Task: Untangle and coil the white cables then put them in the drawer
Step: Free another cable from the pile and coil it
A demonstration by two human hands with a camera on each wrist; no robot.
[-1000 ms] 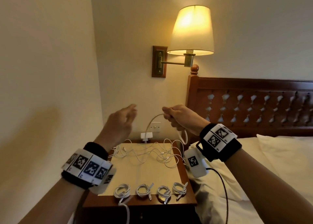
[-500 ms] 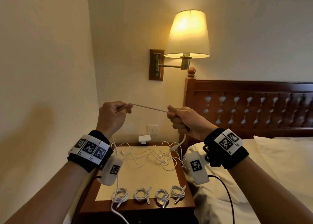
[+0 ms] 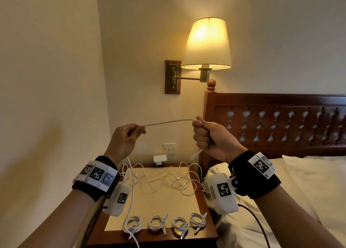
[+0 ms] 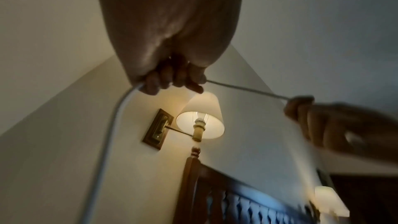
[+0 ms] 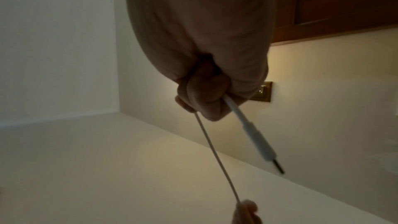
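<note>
Wooden nightstand point(image 3: 202, 236), dark frame, pale inset top, stands beside bed point(image 3: 309, 182). Along near edge: row of four coiled white cables point(image 3: 164, 223), side by side, apart from one another, plug ends pointing toward near edge; leftmost coil trails loose strand over that edge. Across far half: tangle of loose white cables point(image 3: 168, 180), loops crossing, reaching left and right edges. Small white device point(image 3: 159, 158) at far edge, against wall. Bed carries white pillows point(image 3: 318, 172) against headboard.

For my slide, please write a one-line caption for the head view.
Both hands, left hand and right hand, stretch a white cable above a nightstand.
</note>
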